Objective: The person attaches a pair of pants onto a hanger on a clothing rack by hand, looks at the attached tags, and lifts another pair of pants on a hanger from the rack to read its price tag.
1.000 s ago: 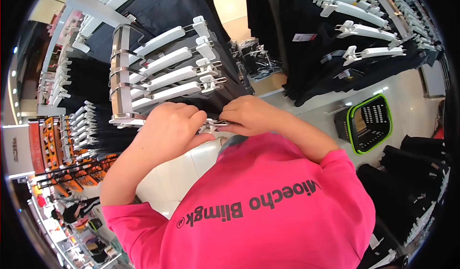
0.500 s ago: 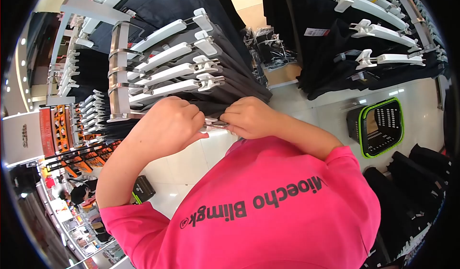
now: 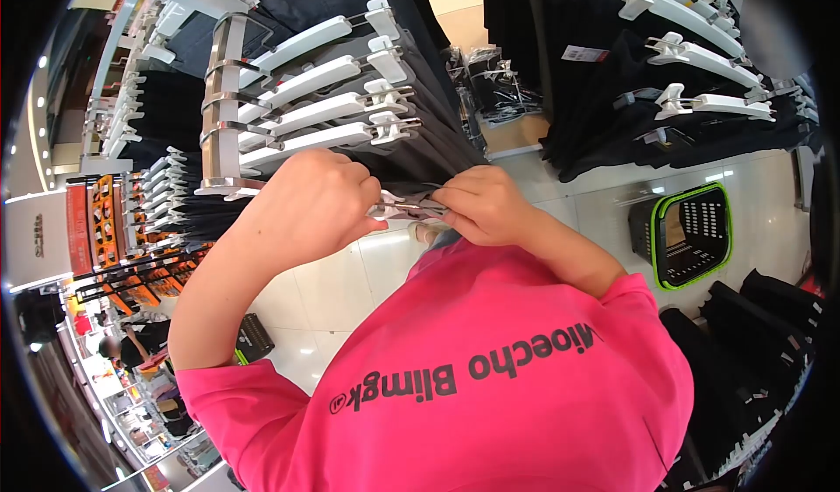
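Left hand (image 3: 315, 203): curled closed around the left part of a white clip hanger (image 3: 388, 203).
Right hand (image 3: 486, 205): thumb and fingers pinched at the hanger's right end; whether they also grip cloth, I cannot tell.
Clip hanger: between the hands, just on the far side of a pink shirt (image 3: 499, 334).
Rail (image 3: 217, 155): far left, carrying dark trousers (image 3: 429, 146) on white hangers.
Basket (image 3: 657, 234): black, green-rimmed, on the floor at right.

bare left hand (image 3: 319, 199) closes round a white plastic clip hanger with metal wire (image 3: 390, 203); bare right hand (image 3: 486, 203) pinches its wire end. beyond, dark grey trousers (image 3: 424, 155) hang from white plastic hangers (image 3: 315, 144). green-rimmed black plastic basket (image 3: 644, 234) on pale glossy floor (image 3: 346, 295), right.
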Tool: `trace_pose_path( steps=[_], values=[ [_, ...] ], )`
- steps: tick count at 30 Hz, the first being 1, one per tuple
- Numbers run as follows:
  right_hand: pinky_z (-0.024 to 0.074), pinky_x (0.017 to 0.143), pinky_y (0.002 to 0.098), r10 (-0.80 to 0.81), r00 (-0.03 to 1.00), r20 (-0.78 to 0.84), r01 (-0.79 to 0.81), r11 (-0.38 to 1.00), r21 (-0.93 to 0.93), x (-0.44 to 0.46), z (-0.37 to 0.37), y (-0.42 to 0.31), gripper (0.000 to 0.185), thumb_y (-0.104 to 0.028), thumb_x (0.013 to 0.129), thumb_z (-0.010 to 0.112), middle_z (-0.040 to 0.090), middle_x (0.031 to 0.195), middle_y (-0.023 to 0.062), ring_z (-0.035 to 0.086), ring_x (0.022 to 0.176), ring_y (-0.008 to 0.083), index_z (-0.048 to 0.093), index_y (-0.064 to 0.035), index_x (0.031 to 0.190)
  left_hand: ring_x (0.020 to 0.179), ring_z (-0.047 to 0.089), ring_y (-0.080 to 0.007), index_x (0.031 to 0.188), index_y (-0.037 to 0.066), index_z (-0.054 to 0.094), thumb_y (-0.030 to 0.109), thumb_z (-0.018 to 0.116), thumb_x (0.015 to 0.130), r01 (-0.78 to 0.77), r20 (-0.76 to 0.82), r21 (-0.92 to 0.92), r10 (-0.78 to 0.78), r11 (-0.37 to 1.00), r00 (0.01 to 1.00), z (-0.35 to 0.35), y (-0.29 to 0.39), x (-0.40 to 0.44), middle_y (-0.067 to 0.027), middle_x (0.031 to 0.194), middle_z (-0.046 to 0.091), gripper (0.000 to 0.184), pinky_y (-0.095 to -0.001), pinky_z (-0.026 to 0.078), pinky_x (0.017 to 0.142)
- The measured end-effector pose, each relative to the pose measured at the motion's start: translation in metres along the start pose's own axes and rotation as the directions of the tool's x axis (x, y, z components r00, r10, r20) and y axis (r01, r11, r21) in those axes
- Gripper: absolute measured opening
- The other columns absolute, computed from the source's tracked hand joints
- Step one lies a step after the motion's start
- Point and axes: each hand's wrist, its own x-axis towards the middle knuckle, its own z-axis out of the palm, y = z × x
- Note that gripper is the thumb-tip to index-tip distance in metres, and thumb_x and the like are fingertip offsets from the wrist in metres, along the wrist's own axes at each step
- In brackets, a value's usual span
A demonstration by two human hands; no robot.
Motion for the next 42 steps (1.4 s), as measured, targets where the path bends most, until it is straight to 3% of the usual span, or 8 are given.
trace_pose_path(
  steps=[8, 11, 16, 20, 22, 28, 33, 42],
  values=[
    [0.0426, 0.053, 0.0346, 0.098, 0.995, -0.007, -0.098, 0.995, 0.006, 0.002, 0.001, -0.001, 0.015, -0.013, 0.068, 0.066, 0.055, 0.064, 0.0077, 0.055, 0.058, 0.0259, 0.058, -0.0023, 0.075, 0.068, 0.055, -0.0279, 0.078, 0.003, 0.056, 0.029, 0.069, 0.067, 0.08, -0.146, -0.023, -0.083, 0.997, 0.986, 0.015, 0.001, -0.005, -0.0094, 0.07, 0.055, 0.031, -0.037, 0.043, 0.061],
    [0.0419, 0.052, 0.0346, 0.142, 0.99, 0.005, -0.142, 0.99, 0.006, 0.004, -0.004, -0.004, 0.016, -0.016, 0.072, 0.066, 0.054, 0.064, 0.008, 0.054, 0.058, 0.026, 0.058, -0.0025, 0.075, 0.073, 0.057, -0.0276, 0.083, 0.003, 0.058, 0.03, 0.07, 0.067, 0.098, -0.377, -0.068, -0.116, 0.993, 0.919, 0.033, 0.006, -0.01, -0.0085, 0.078, 0.058, 0.034, -0.0357, 0.044, 0.063],
    [0.04, 0.052, 0.0363, 0.199, 0.973, 0.118, -0.203, 0.979, 0.023, 0.001, -0.006, -0.005, 0.015, -0.013, 0.075, 0.064, 0.056, 0.066, 0.0109, 0.054, 0.059, 0.0285, 0.059, -0.0003, 0.081, 0.072, 0.057, -0.0217, 0.088, 0.003, 0.06, 0.022, 0.071, 0.067, 0.111, -0.81, 0.198, 0.099, 0.974, 0.578, 0.079, 0.028, -0.038, -0.0062, 0.081, 0.058, 0.03, -0.0327, 0.043, 0.062],
    [0.0402, 0.051, 0.035, 0.263, 0.962, 0.068, -0.264, 0.965, -0.001, 0.004, -0.007, -0.01, 0.018, -0.019, 0.076, 0.064, 0.053, 0.063, 0.0096, 0.053, 0.057, 0.0274, 0.059, -0.0017, 0.077, 0.061, 0.055, -0.017, 0.093, 0.004, 0.061, 0.012, 0.07, 0.067, 0.188, -0.78, -0.001, -0.118, 0.982, 0.614, 0.123, 0.038, -0.035, -0.0037, 0.074, 0.058, 0.029, -0.0273, 0.041, 0.056],
    [0.0398, 0.051, 0.035, 0.277, 0.958, 0.072, -0.277, 0.961, -0.012, 0.005, -0.008, -0.01, 0.019, -0.019, 0.076, 0.064, 0.053, 0.062, 0.0098, 0.053, 0.057, 0.0277, 0.059, -0.0014, 0.078, 0.054, 0.053, -0.0135, 0.104, 0.002, 0.058, 0.01, 0.068, 0.069, 0.311, -0.704, -0.306, -0.433, 0.9, 0.562, 0.141, 0.04, -0.033, 0.0006, 0.067, 0.058, 0.037, -0.0247, 0.04, 0.052],
    [0.0385, 0.051, 0.035, 0.28, 0.957, 0.079, -0.275, 0.959, -0.067, 0.007, -0.007, -0.008, 0.019, -0.019, 0.078, 0.063, 0.053, 0.063, 0.0108, 0.052, 0.056, 0.028, 0.06, -0.0007, 0.082, 0.049, 0.054, -0.0131, 0.121, -0.005, 0.045, 0.007, 0.065, 0.075, 0.204, -0.739, -0.497, -0.534, 0.844, 0.411, 0.163, 0.028, -0.01, -0.004, 0.065, 0.061, 0.051, -0.0226, 0.043, 0.049],
    [0.0412, 0.053, 0.0328, 0.332, 0.942, 0.042, -0.331, 0.943, -0.034, 0.008, -0.005, -0.014, 0.019, -0.017, 0.079, 0.061, 0.053, 0.066, 0.0117, 0.054, 0.059, 0.0258, 0.06, 0.0007, 0.085, 0.047, 0.05, -0.0074, 0.127, 0.007, 0.042, 0.012, 0.061, 0.082, -0.118, -0.373, -0.925, -0.805, 0.361, 0.462, 0.163, 0.029, 0.008, -0.0016, 0.059, 0.059, 0.049, -0.0221, 0.041, 0.047],
    [0.0423, 0.053, 0.0305, 0.374, 0.914, 0.155, -0.348, 0.922, -0.17, 0.016, -0.013, -0.012, 0.021, -0.016, 0.079, 0.061, 0.056, 0.069, 0.0122, 0.055, 0.058, 0.0241, 0.059, 0.0035, 0.085, 0.051, 0.051, -0.0054, 0.103, 0.003, 0.053, 0.013, 0.054, 0.088, -0.468, -0.216, -0.88, -0.805, -0.085, 0.552, 0.163, 0.023, 0.008, -0.0058, 0.069, 0.063, 0.018, -0.0169, 0.036, 0.047]
  ],
)
